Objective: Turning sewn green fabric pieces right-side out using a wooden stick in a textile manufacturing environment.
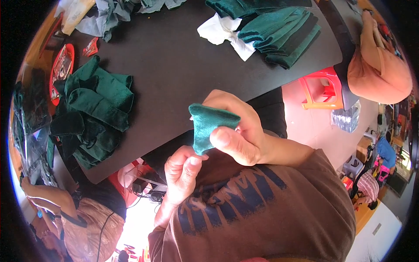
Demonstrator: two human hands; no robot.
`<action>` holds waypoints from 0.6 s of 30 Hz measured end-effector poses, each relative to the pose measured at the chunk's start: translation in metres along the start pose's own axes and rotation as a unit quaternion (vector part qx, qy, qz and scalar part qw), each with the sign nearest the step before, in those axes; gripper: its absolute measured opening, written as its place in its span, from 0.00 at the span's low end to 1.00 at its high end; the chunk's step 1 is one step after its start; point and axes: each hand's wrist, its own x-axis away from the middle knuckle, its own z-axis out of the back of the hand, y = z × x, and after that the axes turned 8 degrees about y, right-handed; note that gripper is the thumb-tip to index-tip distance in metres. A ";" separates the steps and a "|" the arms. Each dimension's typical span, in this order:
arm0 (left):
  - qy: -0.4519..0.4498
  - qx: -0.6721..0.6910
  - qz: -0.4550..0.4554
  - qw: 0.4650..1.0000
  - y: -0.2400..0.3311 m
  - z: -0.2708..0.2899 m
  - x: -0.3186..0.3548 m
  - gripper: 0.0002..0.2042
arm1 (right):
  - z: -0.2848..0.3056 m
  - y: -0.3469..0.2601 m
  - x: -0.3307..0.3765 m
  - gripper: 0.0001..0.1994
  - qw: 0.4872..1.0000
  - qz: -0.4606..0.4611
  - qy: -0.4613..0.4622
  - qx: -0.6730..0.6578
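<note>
A small piece of green velvet fabric [205,125] is held up in front of my chest, its edges folded and its corners pointed. My right hand [238,131] grips it from the right, thumb across the front and fingers behind. Below it, my left hand [182,172] pinches the lower corner between thumb and forefinger. To the left on the dark table lies a loose heap of green velvet pieces [98,107]. A neater stack of green velvet pieces [279,32] lies at the far right, beside a white cloth bow [224,34].
The dark table [174,65] spans the area ahead. Grey-green fabric scraps [107,17] lie at its far left, near a red tray [62,72]. A red plastic stool [323,89] stands right. Other people sit at both sides, one in a patterned top [94,222].
</note>
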 end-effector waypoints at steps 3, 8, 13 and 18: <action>-0.008 -0.008 -0.001 1.000 0.001 0.000 0.000 0.12 | 0.006 -0.004 0.000 0.17 0.997 -0.055 -0.055 -0.010; -0.016 -0.030 0.001 0.999 0.000 0.003 0.000 0.11 | 0.004 -0.004 0.004 0.16 0.997 -0.062 -0.056 -0.004; 0.001 -0.009 -0.019 1.000 -0.003 0.000 0.000 0.11 | -0.004 -0.003 0.006 0.09 0.999 -0.037 -0.019 0.010; -0.003 -0.005 -0.041 0.999 -0.006 0.003 0.000 0.11 | 0.003 -0.001 0.004 0.07 0.996 0.011 -0.055 0.065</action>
